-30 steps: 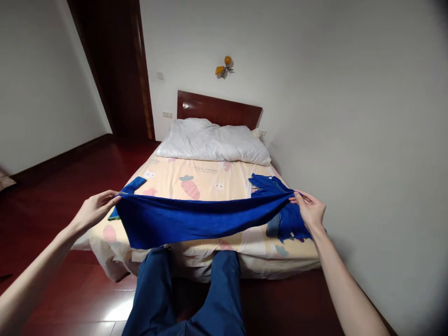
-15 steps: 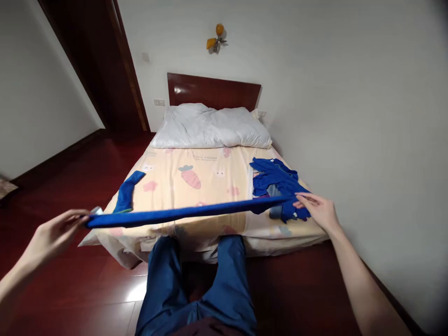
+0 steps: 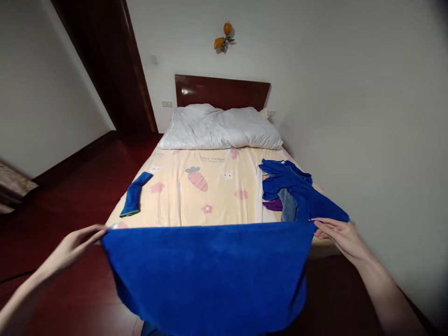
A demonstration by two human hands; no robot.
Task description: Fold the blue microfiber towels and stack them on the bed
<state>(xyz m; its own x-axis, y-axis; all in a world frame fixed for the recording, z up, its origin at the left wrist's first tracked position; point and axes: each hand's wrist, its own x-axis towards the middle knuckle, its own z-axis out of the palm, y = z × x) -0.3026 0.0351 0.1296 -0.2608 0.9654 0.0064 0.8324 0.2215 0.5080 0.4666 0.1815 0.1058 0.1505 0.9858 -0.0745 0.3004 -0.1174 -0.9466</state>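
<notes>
Fingers of the left hand (image 3: 79,242) and right hand (image 3: 343,234) are pinching the upper corners of a blue cloth (image 3: 210,275) (hanging unfolded) before the bed (image 3: 189,207); a folded piece (image 3: 135,193), seemingly done, is lying left, a rumpled pile (image 3: 290,184), seemingly remaining, right.

I see a plain blue cloth (image 3: 210,275), a cream sheet (image 3: 224,198) printed with a pink carrot (image 3: 198,180) and flowers (image 3: 207,209), a reddish-brown headboard (image 3: 224,92).

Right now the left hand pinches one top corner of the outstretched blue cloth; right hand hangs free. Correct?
The right hand isn't free: head view shows it pinching the other top corner of the outstretched blue cloth. Left hand as stated.
</notes>
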